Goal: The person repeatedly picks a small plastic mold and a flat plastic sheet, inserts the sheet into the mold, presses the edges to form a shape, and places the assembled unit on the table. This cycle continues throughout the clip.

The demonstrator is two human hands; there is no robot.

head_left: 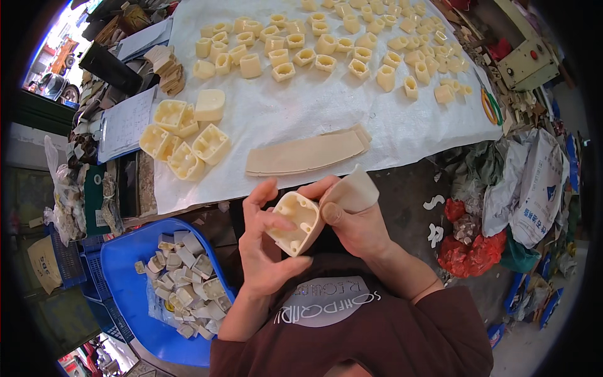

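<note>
My left hand point(260, 242) curls around a hollow cream plastic shoe heel point(290, 244), with a finger over its cavity and the thumb along its lower edge. The heel's open side faces up, showing round posts inside. My right hand point(361, 229) pinches a pale beige strip of thin sheet material point(355, 190) against the heel's right side. The strip's free end stands up past the thumb; how far it wraps the heel is hidden. Just beyond my hands lies a stack of similar long, curved beige strips point(304, 154). Several larger hollow heels point(210, 144) sit to its left.
A white sheet point(251, 103) covers the table, with many small hollow cream heels point(323, 63) across its far side. Scissors point(491, 105) lie at the right edge, a clipboard point(125, 125) at the left. A blue bin point(210, 239) of covered heels stands lower left; bags point(531, 195) hang right.
</note>
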